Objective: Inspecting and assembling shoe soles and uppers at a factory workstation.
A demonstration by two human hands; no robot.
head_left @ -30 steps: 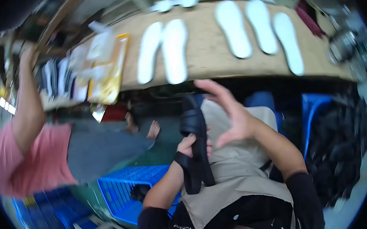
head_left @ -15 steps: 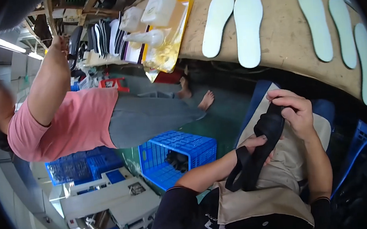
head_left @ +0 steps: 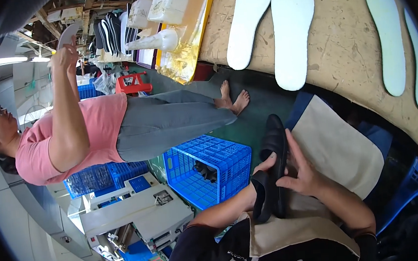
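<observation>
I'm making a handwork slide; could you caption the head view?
Left hand holding a black sandal, right hand at its edge, near a bench with pale insoles; blue crate to the left.

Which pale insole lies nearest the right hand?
The second insole from the left: its lower end comes closest to the right hand, while the leftmost insole and the insoles at right lie farther away.

Sandal [head_left: 272, 142]: black, broad-strapped
Pose: on edge, sole rightward
Place: between left hand [head_left: 265, 163] and right hand [head_left: 302, 173]
Rear loop [head_left: 259, 193]: apparently another strap
</observation>
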